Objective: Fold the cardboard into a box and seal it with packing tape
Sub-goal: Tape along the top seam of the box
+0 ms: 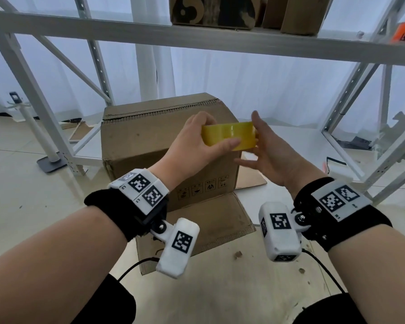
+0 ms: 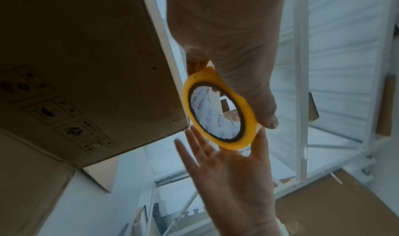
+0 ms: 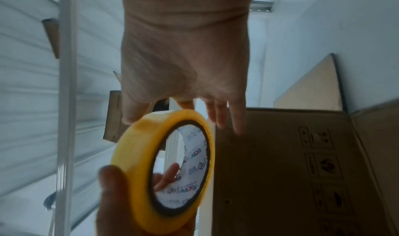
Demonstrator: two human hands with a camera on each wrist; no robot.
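Observation:
A brown cardboard box (image 1: 150, 141) stands on the floor with its top flaps folded together. Its lower flap (image 1: 208, 225) lies spread out toward me. My left hand (image 1: 197, 141) grips a yellow roll of packing tape (image 1: 229, 136) in front of the box's right edge, thumb on the near side and fingers over the top. The right hand (image 1: 264, 141) is against the roll's right face with fingers straight and spread. In the left wrist view the roll (image 2: 248, 113) hangs over the open right palm (image 2: 226, 171). The right wrist view shows the roll (image 3: 134, 154) beside the box (image 3: 280, 171).
A white metal shelving frame (image 1: 197, 40) surrounds the spot, its crossbeam overhead with cardboard boxes (image 1: 211, 10) on it. A white stand on a grey base (image 1: 50, 163) is at the left. Black cables (image 1: 136, 265) trail across the floor near my knees.

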